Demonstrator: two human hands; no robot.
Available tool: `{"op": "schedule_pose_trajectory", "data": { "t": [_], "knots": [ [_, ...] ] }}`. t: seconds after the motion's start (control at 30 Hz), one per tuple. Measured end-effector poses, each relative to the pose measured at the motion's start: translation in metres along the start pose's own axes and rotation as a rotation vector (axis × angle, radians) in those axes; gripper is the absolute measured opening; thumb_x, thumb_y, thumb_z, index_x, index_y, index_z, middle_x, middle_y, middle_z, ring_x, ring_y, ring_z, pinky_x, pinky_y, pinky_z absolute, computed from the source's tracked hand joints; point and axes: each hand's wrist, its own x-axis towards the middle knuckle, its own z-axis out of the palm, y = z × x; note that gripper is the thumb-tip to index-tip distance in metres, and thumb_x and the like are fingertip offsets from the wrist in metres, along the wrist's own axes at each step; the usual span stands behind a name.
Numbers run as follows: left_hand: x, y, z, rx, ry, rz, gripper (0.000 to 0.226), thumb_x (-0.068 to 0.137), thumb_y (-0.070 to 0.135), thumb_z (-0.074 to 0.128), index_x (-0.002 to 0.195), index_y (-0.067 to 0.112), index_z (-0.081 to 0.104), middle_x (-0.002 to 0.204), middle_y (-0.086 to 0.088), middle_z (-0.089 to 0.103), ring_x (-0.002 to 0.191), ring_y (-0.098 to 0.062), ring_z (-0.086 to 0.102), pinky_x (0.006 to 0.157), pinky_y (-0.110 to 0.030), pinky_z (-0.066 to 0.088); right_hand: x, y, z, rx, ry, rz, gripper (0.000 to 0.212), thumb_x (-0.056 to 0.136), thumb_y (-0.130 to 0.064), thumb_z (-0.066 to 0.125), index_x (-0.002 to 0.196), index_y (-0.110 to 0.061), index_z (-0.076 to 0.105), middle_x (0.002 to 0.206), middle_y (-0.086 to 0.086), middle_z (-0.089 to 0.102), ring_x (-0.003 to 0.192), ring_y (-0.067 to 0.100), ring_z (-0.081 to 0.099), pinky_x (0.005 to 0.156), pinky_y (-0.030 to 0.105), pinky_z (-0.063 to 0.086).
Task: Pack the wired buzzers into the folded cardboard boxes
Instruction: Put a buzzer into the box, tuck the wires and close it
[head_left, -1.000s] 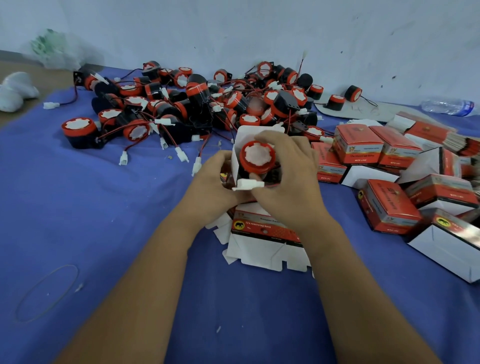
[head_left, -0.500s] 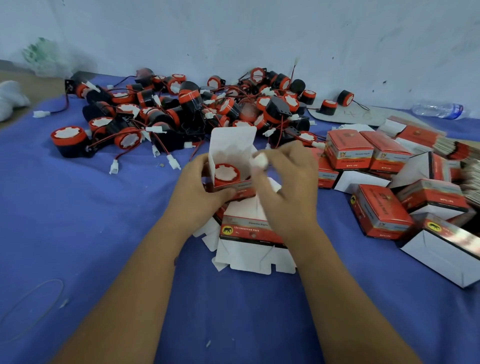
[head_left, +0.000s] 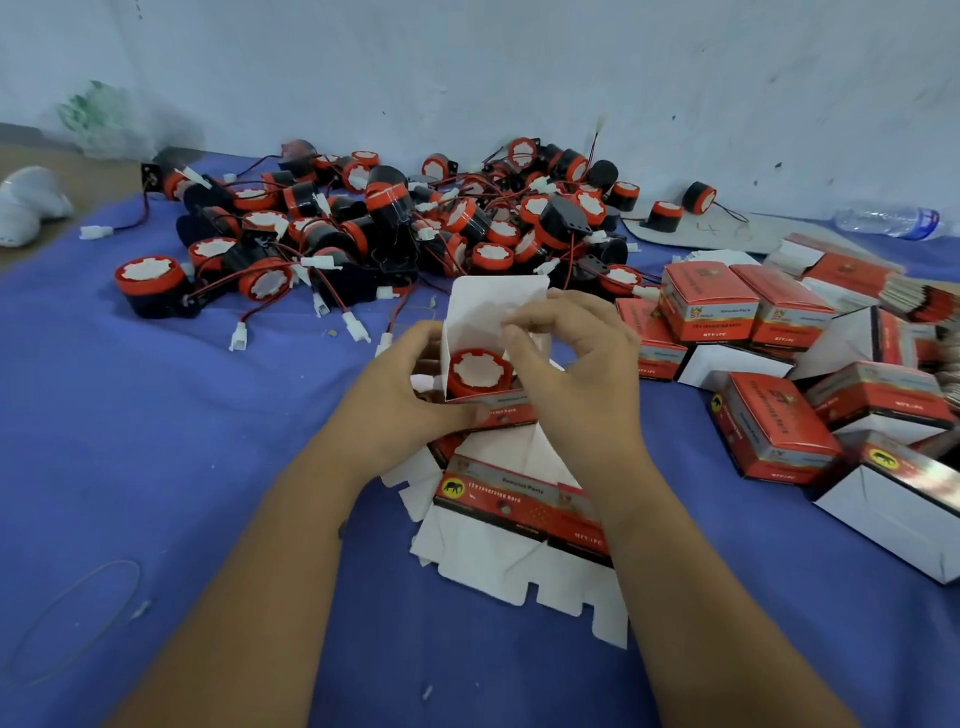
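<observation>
Head view: the left hand (head_left: 400, 400) grips the near left corner of an open box (head_left: 493, 410), thumb curled along its red front panel, the other fingers hidden behind the box wall; the right hand (head_left: 576, 374) arches over the box mouth, thumb and forefinger pinched together on the edge of the white lid flap (head_left: 493, 306), which stands upright at the back; the remaining fingers curl loosely over the right wall. A buzzer (head_left: 479, 371) sits inside the box, its red rim and white face up, just under the right fingertips; I cannot tell where its wire lies.

Beneath the box, near the forearms, lies a flat unfolded carton (head_left: 514, 525) on the blue cloth (head_left: 156, 415); behind the hands a heap of loose buzzers (head_left: 395, 228) with red-and-black leads and white plugs spreads toward the wall (head_left: 519, 78); to the right, closed boxes (head_left: 748, 306) lie packed together, touching, some tipped on their sides; a plastic bottle (head_left: 888, 222) lies far right by the wall; a thin loop (head_left: 72, 623) rests on the cloth at lower left.
</observation>
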Motion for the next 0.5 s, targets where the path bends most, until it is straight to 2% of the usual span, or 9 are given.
{"op": "schedule_pose_trajectory", "data": {
  "t": [0.1,0.13,0.2,0.27,0.33,0.4,0.43,0.5],
  "knots": [
    [0.002,-0.003,-0.004,-0.014,-0.018,-0.020,0.055,0.072,0.024,0.085,0.117,0.038,0.055,0.108,0.024,0.066,0.101,0.007,0.060,0.075,-0.013,0.051,-0.001,0.008,-0.002,-0.148,-0.005,-0.065,0.017,0.084,-0.019,0.071,0.099,-0.027,0.068,0.096,-0.021,0.059,0.119,0.009,0.045,0.106,0.039,0.026],
    [0.002,-0.004,-0.004,-0.015,-0.017,-0.026,0.055,0.073,0.023,0.085,0.117,0.037,0.055,0.109,0.021,0.067,0.101,0.006,0.061,0.077,-0.015,0.053,-0.002,0.009,-0.003,-0.208,-0.005,-0.101,0.018,0.083,-0.020,0.073,0.100,-0.026,0.068,0.098,-0.019,0.058,0.119,0.008,0.041,0.105,0.042,0.027],
    [0.002,-0.005,-0.003,-0.017,-0.009,-0.033,0.055,0.073,0.022,0.085,0.117,0.037,0.055,0.110,0.019,0.067,0.101,0.006,0.061,0.079,-0.018,0.054,-0.003,0.011,-0.004,-0.351,0.075,-0.253,0.015,0.077,-0.019,0.077,0.091,-0.020,0.071,0.097,-0.005,0.064,0.112,0.009,0.036,0.096,0.049,0.036],
    [0.002,-0.005,-0.002,-0.018,0.012,-0.037,0.053,0.073,0.023,0.085,0.112,0.040,0.054,0.107,0.021,0.066,0.098,0.009,0.060,0.075,-0.011,0.052,-0.002,0.014,-0.005,-0.472,0.120,-0.399,0.008,0.076,-0.022,0.077,0.080,-0.017,0.073,0.087,-0.001,0.071,0.109,0.016,0.043,0.093,0.045,0.033],
    [0.001,-0.005,-0.001,-0.011,0.036,-0.040,0.051,0.073,0.023,0.085,0.108,0.042,0.053,0.106,0.022,0.064,0.097,0.014,0.058,0.070,-0.005,0.048,-0.002,0.015,-0.005,-0.550,0.059,-0.431,0.010,0.082,-0.025,0.074,0.077,-0.016,0.074,0.082,-0.005,0.072,0.106,0.023,0.055,0.095,0.042,0.029],
    [0.001,-0.005,-0.001,-0.012,0.049,-0.038,0.051,0.073,0.024,0.085,0.106,0.044,0.051,0.106,0.023,0.063,0.096,0.017,0.056,0.067,-0.002,0.046,-0.002,0.017,-0.004,-0.594,0.026,-0.443,0.008,0.083,-0.021,0.073,0.081,-0.015,0.076,0.084,-0.004,0.071,0.101,0.028,0.060,0.095,0.042,0.030],
    [0.002,-0.004,-0.001,-0.011,0.049,-0.037,0.051,0.073,0.024,0.085,0.105,0.044,0.051,0.104,0.026,0.063,0.095,0.018,0.056,0.067,-0.002,0.045,-0.003,0.016,-0.003,-0.598,0.023,-0.436,0.007,0.082,-0.018,0.073,0.087,-0.013,0.076,0.084,-0.003,0.071,0.101,0.027,0.059,0.095,0.042,0.030],
    [0.001,-0.003,-0.001,-0.004,0.042,-0.036,0.050,0.073,0.027,0.085,0.105,0.045,0.051,0.100,0.033,0.063,0.095,0.019,0.055,0.066,0.000,0.044,-0.002,0.012,-0.002,-0.580,0.026,-0.383,0.021,0.078,-0.014,0.073,0.099,-0.010,0.073,0.082,0.001,0.070,0.104,0.022,0.050,0.094,0.041,0.028]
  ]
}}
